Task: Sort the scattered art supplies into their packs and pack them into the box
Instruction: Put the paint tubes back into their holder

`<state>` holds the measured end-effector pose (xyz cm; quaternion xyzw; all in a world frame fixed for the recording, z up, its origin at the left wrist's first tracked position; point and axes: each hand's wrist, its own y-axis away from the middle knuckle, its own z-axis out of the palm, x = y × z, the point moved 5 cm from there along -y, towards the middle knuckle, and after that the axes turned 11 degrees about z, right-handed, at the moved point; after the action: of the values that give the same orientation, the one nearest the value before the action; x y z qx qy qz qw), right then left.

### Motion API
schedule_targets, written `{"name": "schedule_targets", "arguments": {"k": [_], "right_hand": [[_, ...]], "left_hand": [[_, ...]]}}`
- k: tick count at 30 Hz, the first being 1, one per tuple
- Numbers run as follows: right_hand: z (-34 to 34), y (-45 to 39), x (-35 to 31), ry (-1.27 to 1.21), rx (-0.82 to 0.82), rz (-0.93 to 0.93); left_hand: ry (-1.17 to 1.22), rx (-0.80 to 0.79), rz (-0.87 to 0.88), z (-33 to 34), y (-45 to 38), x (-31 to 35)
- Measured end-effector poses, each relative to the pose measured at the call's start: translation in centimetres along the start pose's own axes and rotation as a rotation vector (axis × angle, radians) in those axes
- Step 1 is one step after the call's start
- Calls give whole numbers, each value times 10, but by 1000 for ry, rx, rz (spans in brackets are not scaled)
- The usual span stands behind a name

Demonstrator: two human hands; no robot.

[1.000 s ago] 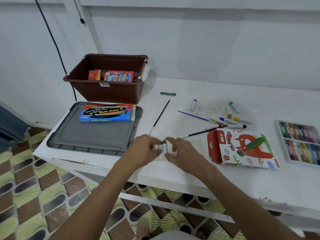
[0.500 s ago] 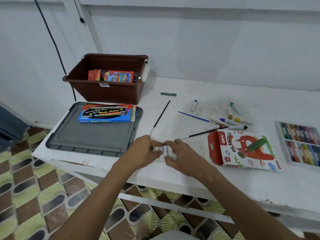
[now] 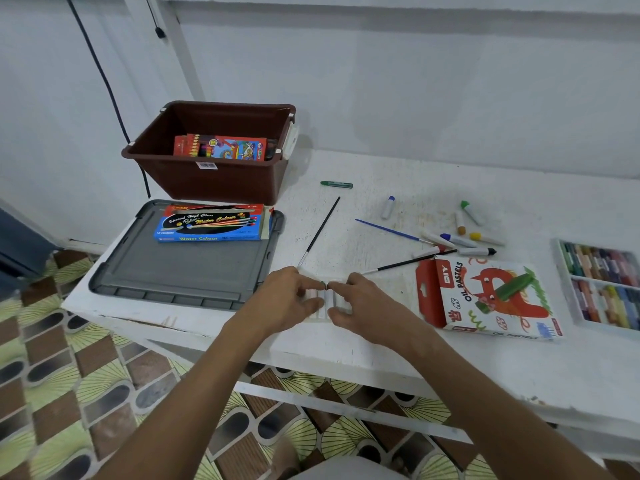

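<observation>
The small white paint tubes [image 3: 322,301] lay side by side in a clear tray [image 3: 377,292] near the front edge of the white tabletop [image 3: 381,351], between the grey lid [image 3: 180,271] and the oil pastel box [image 3: 485,296]. Both hands were on them. The left hand [image 3: 287,299] had its fingers curled in from the left, tips touching the row; the right hand [image 3: 360,306] came in from the right with forefinger and thumb bent toward the same tubes. A bit of green showed at the top of the row between the two forefingers, probably a cap, though the fingers hid too much to be sure. Whether either hand actually pinched a tube or only pressed it down could not be told from this view.

Judging by their look, the tubes would be light, soft-walled and round, so they would roll easily and dent under a hard squeeze; the safest hold seemed to be across the middle of the body or at the stiffer cap end, with light pressure. The tray looked thin and flexible, likely to bend if lifted by one corner, so a hand at each end would suit it better.

More tubes [image 3: 460,237] and brushes [image 3: 391,232] lay scattered further back on the right, well apart from the hands. The brown box [image 3: 207,181] stood at the back left, already holding a colourful pack [image 3: 221,147], and the water colour box [image 3: 211,223] rested on the lid just in front of it.
</observation>
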<state>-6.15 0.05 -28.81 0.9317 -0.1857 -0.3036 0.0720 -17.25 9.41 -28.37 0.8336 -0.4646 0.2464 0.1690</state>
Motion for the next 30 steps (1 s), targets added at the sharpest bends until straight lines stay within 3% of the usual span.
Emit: {"name": "schedule_targets", "arguments": {"k": [8, 17, 26, 30], "right_hand": [[2, -1, 3, 39, -2, -16], [-13, 1, 16, -62, 101, 34], [-104, -9, 97, -48, 347, 275], [-134, -16, 122, 48, 300, 334]], "left_hand": [[29, -12, -9, -2, 0, 0], [93, -8, -41, -17, -14, -4], [24, -29, 70, -20, -110, 31], [-2, 7, 109, -11, -165, 47]]}}
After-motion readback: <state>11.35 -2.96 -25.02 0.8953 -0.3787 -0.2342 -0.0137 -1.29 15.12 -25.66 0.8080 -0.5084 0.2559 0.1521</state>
